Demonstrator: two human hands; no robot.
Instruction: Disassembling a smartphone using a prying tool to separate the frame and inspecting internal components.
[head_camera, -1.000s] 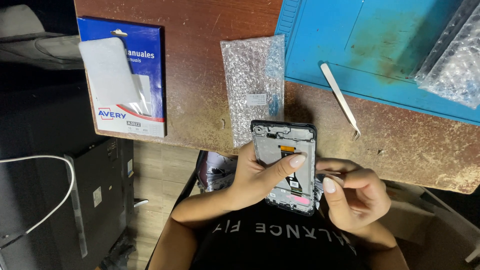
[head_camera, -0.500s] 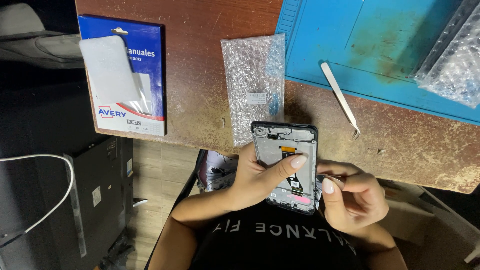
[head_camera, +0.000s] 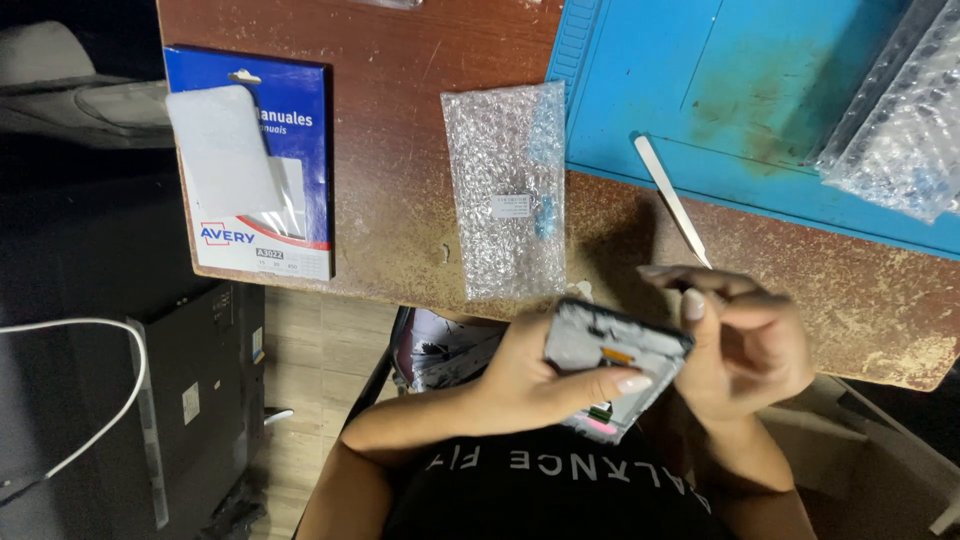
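A left hand (head_camera: 525, 385) is clamped around an opened phone frame (head_camera: 610, 365) just off the worktop's (head_camera: 400, 150) near edge, tilting it so its inside faces up. The right hand (head_camera: 745, 345) hovers beside it, fingers pinched together. Tweezers (head_camera: 672, 200) lie near the blue mat (head_camera: 730, 90).

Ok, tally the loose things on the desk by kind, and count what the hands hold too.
Bubble-wrap bags: 2
Blue mat: 1
Blue label pack: 1
Metal spudger: 1
Phone frame, gripped in the left hand: 1
Total: 6
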